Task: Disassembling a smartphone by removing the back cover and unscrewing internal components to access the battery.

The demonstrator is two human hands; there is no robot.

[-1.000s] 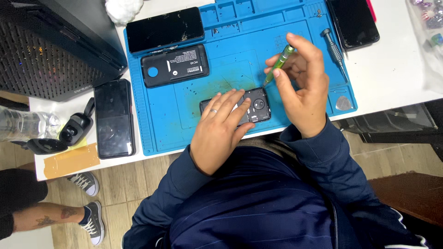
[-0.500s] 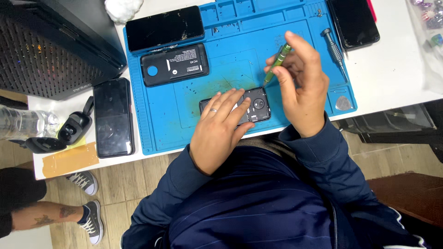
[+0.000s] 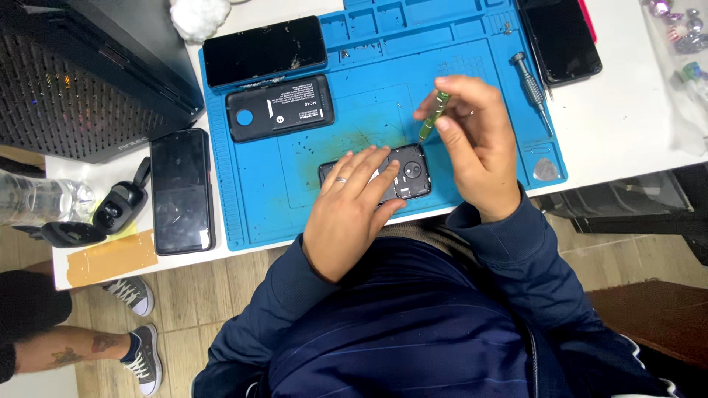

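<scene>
White table (image 3: 627, 125) carrying a blue mat (image 3: 254, 210) whose near edge lies close to the table edge. Left hand (image 3: 354, 210) rests flat, fingers spread narrowly, pressing on an opened phone (image 3: 409, 171) near the mat's near edge; the camera end shows just past the fingertips. Right hand (image 3: 479, 147) pinches a green screwdriver (image 3: 434, 114) between thumb and fingers, tip angled down just above the phone. Beyond the fingers lie a back cover (image 3: 280, 108) and a dark phone (image 3: 264, 50), with bare mat between. Right of the right hand, near the mat's edge, lies a grey screwdriver (image 3: 532, 87).
</scene>
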